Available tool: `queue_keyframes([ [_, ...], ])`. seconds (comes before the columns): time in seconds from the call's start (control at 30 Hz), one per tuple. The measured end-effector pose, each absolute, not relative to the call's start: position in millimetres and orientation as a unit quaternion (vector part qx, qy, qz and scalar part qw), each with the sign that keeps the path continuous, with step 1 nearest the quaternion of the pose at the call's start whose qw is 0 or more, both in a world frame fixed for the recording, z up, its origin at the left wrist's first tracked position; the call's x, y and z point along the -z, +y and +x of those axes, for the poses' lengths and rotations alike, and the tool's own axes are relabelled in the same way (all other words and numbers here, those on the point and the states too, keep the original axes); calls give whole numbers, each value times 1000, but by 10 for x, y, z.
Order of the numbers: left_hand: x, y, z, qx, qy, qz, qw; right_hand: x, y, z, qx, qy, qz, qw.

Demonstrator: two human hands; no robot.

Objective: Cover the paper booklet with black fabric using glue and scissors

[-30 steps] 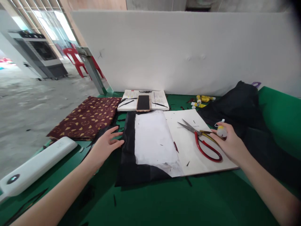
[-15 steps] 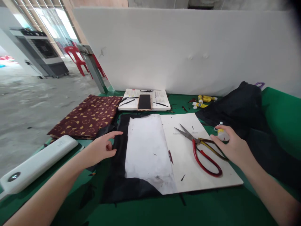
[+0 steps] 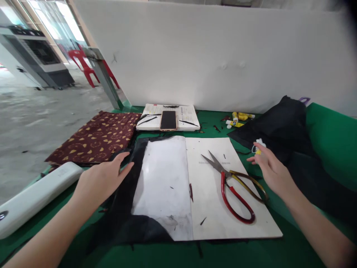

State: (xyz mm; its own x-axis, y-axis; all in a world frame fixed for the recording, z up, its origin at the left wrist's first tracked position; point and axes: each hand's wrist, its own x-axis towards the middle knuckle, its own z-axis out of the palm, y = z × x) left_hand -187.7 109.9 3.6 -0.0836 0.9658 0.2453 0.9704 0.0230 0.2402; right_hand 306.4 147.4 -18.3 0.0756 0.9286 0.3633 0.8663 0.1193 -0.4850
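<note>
My left hand (image 3: 102,178) is at the left edge of the black cloth (image 3: 132,175) around an open book's cover, its thumb and forefinger stretched out and apart. Its other fingers are hidden below. A white sheet (image 3: 164,175) lies on that cloth. My right hand (image 3: 272,169) is raised over the table's right side, its fingers closed around a small bottle (image 3: 260,147) with a white cap and yellow label, mostly hidden by the hand. Large scissors (image 3: 227,173) with red and brownish handles lie partly spread on the book's cream page (image 3: 212,208), left of that hand.
A phone (image 3: 169,120) rests on a white book (image 3: 184,124) at the back. Yellow tubes (image 3: 237,123) and a black cloth heap (image 3: 284,126) are to the right. A folded maroon patterned cloth (image 3: 95,139) and a long white device (image 3: 41,197) lie left. A white panel (image 3: 178,56) stands behind.
My left hand has moved left along with the edge of the black cloth. My right hand has turned, and the bottle in it is more hidden. The view has shifted slightly.
</note>
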Motion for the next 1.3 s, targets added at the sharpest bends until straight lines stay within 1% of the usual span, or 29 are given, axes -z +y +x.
queue_keyframes([
  [0.07, -81, 1033, -1766, 133, -673, -711, 156, 244, 1521, 3146, 40, -702, -667, 248],
  [0.1, -105, 991, -1693, 152, -619, -747, 187, 280, 1549, 3185, 65, -709, -665, 225],
  [0.17, -140, 897, -1522, 212, -474, -835, 183, 361, 1603, 3245, 82, -718, -663, 195],
  [0.23, -147, 805, -1347, 249, -379, -870, 196, 435, 1641, 3270, 83, -722, -662, 180],
  [0.33, -105, 714, -1154, 248, -303, -900, 190, 471, 1636, 3221, 97, -723, -660, 180],
  [0.47, -18, 718, -1097, 227, -317, -904, 177, 317, 1500, 3014, 127, -736, -620, 239],
  [0.53, 4, 744, -1122, 231, -333, -898, 170, 199, 1389, 2880, 107, -768, -577, 257],
  [0.6, 7, 762, -1149, 241, -345, -892, 167, 100, 1265, 2751, 83, -775, -570, 260],
  [0.63, 3, 764, -1158, 245, -349, -889, 167, 62, 1204, 2696, 67, -774, -578, 250],
  [0.7, -7, 756, -1164, 250, -351, -887, 163, 11, 1092, 2608, 31, -788, -586, 188],
  [0.8, -4, 733, -1152, 254, -341, -892, 155, -37, 975, 2525, 11, -800, -593, 94],
  [1.0, 54, 734, -1135, 267, -319, -898, 143, -129, 942, 2472, -57, -737, -673, -34],
  [1.07, 56, 737, -1135, 269, -318, -898, 141, -121, 985, 2512, -66, -725, -685, -44],
  [1.3, 41, 712, -1098, 270, -320, -897, 141, 100, 1247, 2851, -13, -719, -694, 7],
])
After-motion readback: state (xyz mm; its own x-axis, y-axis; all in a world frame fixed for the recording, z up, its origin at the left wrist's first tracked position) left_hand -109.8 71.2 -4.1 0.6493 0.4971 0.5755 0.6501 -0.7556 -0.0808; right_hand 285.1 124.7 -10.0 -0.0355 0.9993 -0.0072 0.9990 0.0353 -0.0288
